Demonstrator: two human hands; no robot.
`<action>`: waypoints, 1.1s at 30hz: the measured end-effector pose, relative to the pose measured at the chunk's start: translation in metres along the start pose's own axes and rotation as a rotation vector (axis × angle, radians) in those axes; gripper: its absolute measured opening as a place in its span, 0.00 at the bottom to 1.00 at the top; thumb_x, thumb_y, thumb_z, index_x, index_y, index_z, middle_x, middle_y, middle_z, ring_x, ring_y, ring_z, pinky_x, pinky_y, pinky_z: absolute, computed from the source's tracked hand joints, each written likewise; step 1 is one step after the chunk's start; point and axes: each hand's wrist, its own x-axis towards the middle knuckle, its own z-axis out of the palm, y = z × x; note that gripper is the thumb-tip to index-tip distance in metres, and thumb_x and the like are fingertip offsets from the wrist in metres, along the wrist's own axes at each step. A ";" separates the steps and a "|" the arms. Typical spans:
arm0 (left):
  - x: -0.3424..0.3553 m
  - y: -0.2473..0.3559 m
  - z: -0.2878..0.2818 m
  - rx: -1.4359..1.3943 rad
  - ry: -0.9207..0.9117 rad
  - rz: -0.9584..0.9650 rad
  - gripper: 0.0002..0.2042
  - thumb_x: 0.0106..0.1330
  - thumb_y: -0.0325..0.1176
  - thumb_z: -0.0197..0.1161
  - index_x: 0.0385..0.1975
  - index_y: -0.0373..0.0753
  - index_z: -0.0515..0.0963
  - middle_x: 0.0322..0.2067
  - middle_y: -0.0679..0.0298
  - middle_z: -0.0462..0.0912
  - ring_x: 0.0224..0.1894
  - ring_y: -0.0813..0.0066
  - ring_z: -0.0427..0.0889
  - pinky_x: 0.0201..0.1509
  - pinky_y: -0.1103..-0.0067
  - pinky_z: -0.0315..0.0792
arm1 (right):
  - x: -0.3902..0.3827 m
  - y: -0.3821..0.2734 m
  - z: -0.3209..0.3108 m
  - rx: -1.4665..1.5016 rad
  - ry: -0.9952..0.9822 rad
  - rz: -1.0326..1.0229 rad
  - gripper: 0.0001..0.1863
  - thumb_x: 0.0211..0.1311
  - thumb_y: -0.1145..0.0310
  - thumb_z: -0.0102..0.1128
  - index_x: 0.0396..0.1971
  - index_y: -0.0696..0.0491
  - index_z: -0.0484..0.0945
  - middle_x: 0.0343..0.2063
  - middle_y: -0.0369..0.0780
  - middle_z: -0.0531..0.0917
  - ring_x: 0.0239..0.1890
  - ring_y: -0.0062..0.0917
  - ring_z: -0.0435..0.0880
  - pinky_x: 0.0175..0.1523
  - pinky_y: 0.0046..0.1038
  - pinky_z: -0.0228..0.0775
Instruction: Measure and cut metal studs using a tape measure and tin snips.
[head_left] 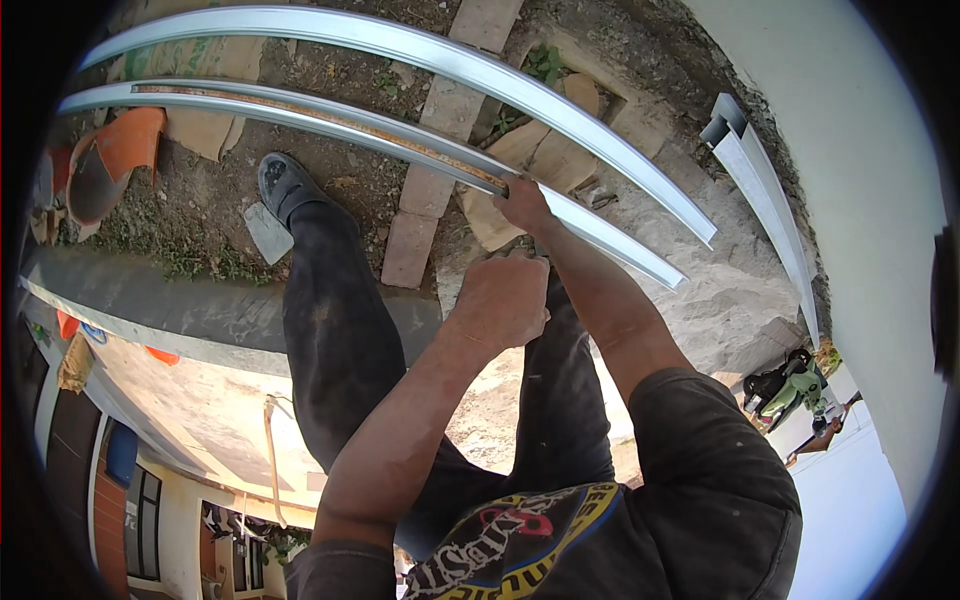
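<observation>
Across the far side lies a long silvery metal channel point(600, 238), with a narrow rusty metal strip point(340, 125) running along inside it. My right hand point(525, 208) is closed at the channel's near edge, its fingers beside the right end of the rusty strip. My left hand point(500, 303) is a closed fist just below, in front of my right knee. Something dark shows at its knuckles, but what it holds, if anything, is hidden. Farther off, a second silvery channel point(460, 65) lies roughly alongside, apart from my hands.
Bricks point(425, 195) line the dirt between the channels. Another metal piece point(765, 190) leans near the white wall point(840, 150) at right. Broken orange pottery point(130, 140) lies at left. My sandalled foot point(285, 190) stands beyond a concrete ledge point(180, 310). A green motorbike point(795, 390) is at lower right.
</observation>
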 end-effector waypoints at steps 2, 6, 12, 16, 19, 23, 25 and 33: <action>0.001 -0.001 0.001 0.012 0.050 0.015 0.16 0.54 0.38 0.73 0.36 0.33 0.81 0.34 0.50 0.85 0.39 0.52 0.86 0.46 0.63 0.78 | 0.001 0.001 0.000 0.025 -0.030 0.010 0.30 0.60 0.57 0.64 0.59 0.56 0.73 0.53 0.56 0.77 0.57 0.51 0.75 0.63 0.45 0.70; 0.002 -0.004 0.000 -0.012 -0.066 -0.062 0.18 0.56 0.39 0.72 0.40 0.33 0.80 0.39 0.48 0.84 0.45 0.49 0.84 0.50 0.60 0.76 | 0.001 -0.003 0.004 0.038 -0.049 0.026 0.30 0.60 0.57 0.64 0.59 0.56 0.73 0.55 0.57 0.75 0.58 0.50 0.75 0.63 0.45 0.70; 0.005 -0.002 0.003 0.000 -0.055 -0.080 0.19 0.57 0.39 0.72 0.44 0.33 0.80 0.41 0.48 0.84 0.46 0.50 0.84 0.50 0.60 0.75 | 0.004 0.006 0.007 0.000 -0.017 0.017 0.29 0.59 0.57 0.64 0.57 0.56 0.73 0.54 0.56 0.75 0.59 0.51 0.74 0.62 0.46 0.72; 0.007 -0.003 0.006 -0.009 -0.053 -0.115 0.20 0.57 0.39 0.72 0.46 0.33 0.80 0.43 0.48 0.84 0.48 0.50 0.83 0.53 0.61 0.74 | 0.000 0.002 0.008 0.009 -0.013 0.033 0.28 0.58 0.59 0.63 0.56 0.57 0.74 0.53 0.56 0.75 0.59 0.51 0.74 0.61 0.47 0.72; 0.011 0.000 0.005 -0.025 -0.062 -0.133 0.20 0.57 0.39 0.72 0.46 0.33 0.80 0.43 0.48 0.84 0.49 0.50 0.83 0.54 0.61 0.73 | -0.001 0.003 0.010 -0.012 0.046 0.013 0.26 0.59 0.58 0.64 0.54 0.57 0.75 0.50 0.57 0.77 0.53 0.51 0.78 0.59 0.45 0.72; 0.013 0.002 0.003 -0.027 -0.051 -0.162 0.20 0.58 0.39 0.72 0.45 0.32 0.80 0.43 0.48 0.84 0.48 0.49 0.83 0.54 0.61 0.73 | 0.002 0.004 0.009 0.014 0.023 0.016 0.27 0.57 0.59 0.63 0.54 0.57 0.74 0.53 0.57 0.75 0.56 0.52 0.76 0.61 0.46 0.72; 0.015 -0.001 0.005 -0.028 -0.058 -0.136 0.21 0.58 0.40 0.72 0.46 0.32 0.80 0.42 0.47 0.84 0.49 0.49 0.83 0.53 0.60 0.74 | 0.005 0.005 0.006 0.038 -0.009 0.009 0.28 0.56 0.60 0.62 0.55 0.57 0.74 0.56 0.57 0.73 0.59 0.53 0.74 0.62 0.47 0.72; 0.012 -0.015 -0.002 -0.153 0.197 -0.235 0.26 0.60 0.43 0.70 0.52 0.31 0.75 0.45 0.46 0.82 0.51 0.48 0.81 0.55 0.59 0.73 | -0.022 -0.017 -0.035 0.112 -0.150 -0.100 0.23 0.53 0.61 0.66 0.46 0.60 0.79 0.36 0.52 0.84 0.42 0.45 0.84 0.49 0.41 0.76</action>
